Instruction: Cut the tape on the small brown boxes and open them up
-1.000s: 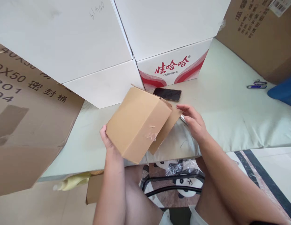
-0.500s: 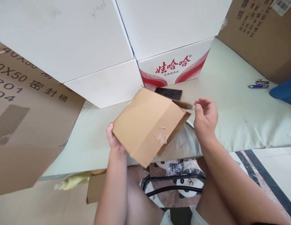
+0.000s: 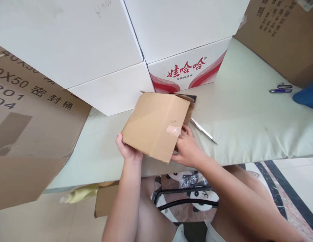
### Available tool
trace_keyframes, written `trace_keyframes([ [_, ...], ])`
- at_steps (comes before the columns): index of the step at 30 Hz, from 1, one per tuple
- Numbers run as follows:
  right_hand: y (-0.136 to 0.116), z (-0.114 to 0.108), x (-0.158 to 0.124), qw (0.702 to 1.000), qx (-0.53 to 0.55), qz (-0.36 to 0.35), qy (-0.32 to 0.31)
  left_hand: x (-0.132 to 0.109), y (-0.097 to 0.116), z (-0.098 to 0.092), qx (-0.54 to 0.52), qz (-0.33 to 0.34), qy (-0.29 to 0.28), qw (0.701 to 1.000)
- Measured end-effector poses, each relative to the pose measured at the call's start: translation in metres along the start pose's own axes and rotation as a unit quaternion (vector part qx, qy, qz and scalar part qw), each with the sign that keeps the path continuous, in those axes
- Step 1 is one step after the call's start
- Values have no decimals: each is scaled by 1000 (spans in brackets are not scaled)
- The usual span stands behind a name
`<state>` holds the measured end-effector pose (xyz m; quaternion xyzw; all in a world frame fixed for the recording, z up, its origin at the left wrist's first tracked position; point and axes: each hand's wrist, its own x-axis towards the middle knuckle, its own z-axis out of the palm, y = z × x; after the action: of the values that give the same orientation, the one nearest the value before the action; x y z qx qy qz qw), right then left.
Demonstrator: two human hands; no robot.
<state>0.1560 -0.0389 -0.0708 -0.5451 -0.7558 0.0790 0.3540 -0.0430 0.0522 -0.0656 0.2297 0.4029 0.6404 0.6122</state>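
A small brown cardboard box [image 3: 148,121] is held tilted above the cloth-covered table, its open end facing right. My left hand [image 3: 130,149] grips its lower left corner, thumb on the near face and the other fingers hidden beneath. At the open end, my right hand [image 3: 188,148] has its fingers at the flap edge, partly inside the box; whether they pinch anything is hidden. To the right of the box a white pen-like tool [image 3: 203,131] with a thin dark tip lies on the cloth. Behind the box a dark phone [image 3: 194,98] is mostly covered.
Large white boxes [image 3: 96,40] stand behind, one with red print [image 3: 188,75]. Big brown cartons flank the table at left [image 3: 32,134] and right [image 3: 285,40]. A purple pen [image 3: 280,91] lies near a blue object [image 3: 306,95]. Below is a black metal frame [image 3: 186,203].
My right hand has moved left from beside the box to its open end. The box has turned, its open end now facing more to the right, and the white tool shows fully.
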Motion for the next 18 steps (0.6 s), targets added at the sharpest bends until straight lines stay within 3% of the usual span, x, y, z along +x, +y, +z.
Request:
trace_keyframes([
  [4, 5, 16, -5, 1000, 4, -11, 11, -5, -6, 3, 1, -8, -22, 1000],
  [12, -2, 21, -12, 984, -79, -53, 151, -5, -1, 5, 1, 10, -42, 999],
  [14, -7, 17, -14, 987, -45, -88, 129, -5, 3, 4, 9, 14, -41, 999],
  [18, -21, 3, -15, 978, 122, -167, 11, -3, 14, -1, 27, -7, -16, 999],
])
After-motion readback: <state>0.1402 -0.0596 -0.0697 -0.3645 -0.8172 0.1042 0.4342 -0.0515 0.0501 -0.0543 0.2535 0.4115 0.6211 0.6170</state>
